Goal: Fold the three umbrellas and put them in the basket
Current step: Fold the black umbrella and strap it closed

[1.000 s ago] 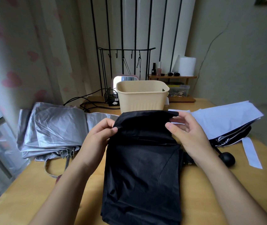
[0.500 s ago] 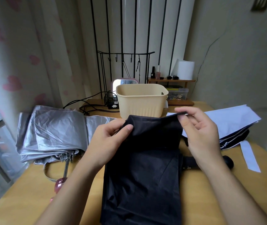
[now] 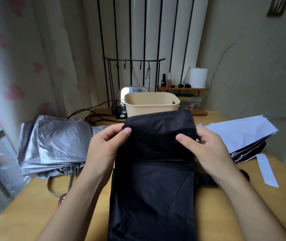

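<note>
A black umbrella (image 3: 153, 185) lies lengthwise on the wooden table in front of me, its far end folded over. My left hand (image 3: 104, 146) pinches the left side of that folded end, and my right hand (image 3: 206, 148) pinches the right side. Its black handle (image 3: 208, 180) pokes out under my right wrist. A silver umbrella (image 3: 55, 145) lies collapsed at the left, with its pink handle (image 3: 61, 199) near my left forearm. A pale lavender umbrella (image 3: 239, 134) with a black underside lies at the right. The beige basket (image 3: 151, 104) stands behind the black umbrella, with nothing visible inside.
Behind the basket are a small mirror (image 3: 132, 89), black cables (image 3: 93, 115), a black wire rack (image 3: 133, 73) and a wooden shelf (image 3: 182, 88) with bottles and a paper roll (image 3: 198, 78). A curtain and window are at the left, a wall at the right.
Both hands have rolled the far end of the black canopy further over, and the folded roll now looks thicker and covers the basket's lower front.
</note>
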